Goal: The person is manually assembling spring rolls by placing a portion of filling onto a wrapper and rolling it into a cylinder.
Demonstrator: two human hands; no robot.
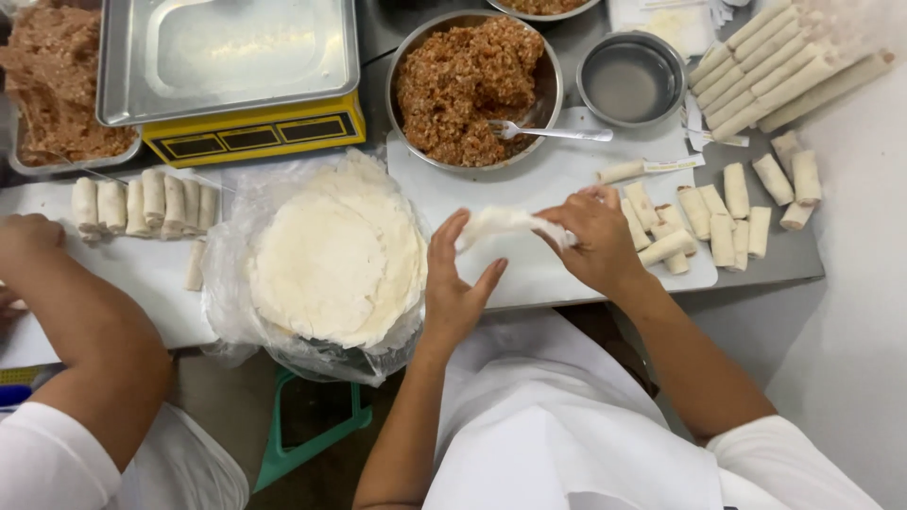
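While my right hand [597,241] pinches one end of a roll [505,224] over the white board [529,274], my left hand [456,283] stands open beside it, fingers spread, fingertips touching the other end. Wrappers [335,260] lie stacked just left; a bowl [472,85] of filling sits beyond.
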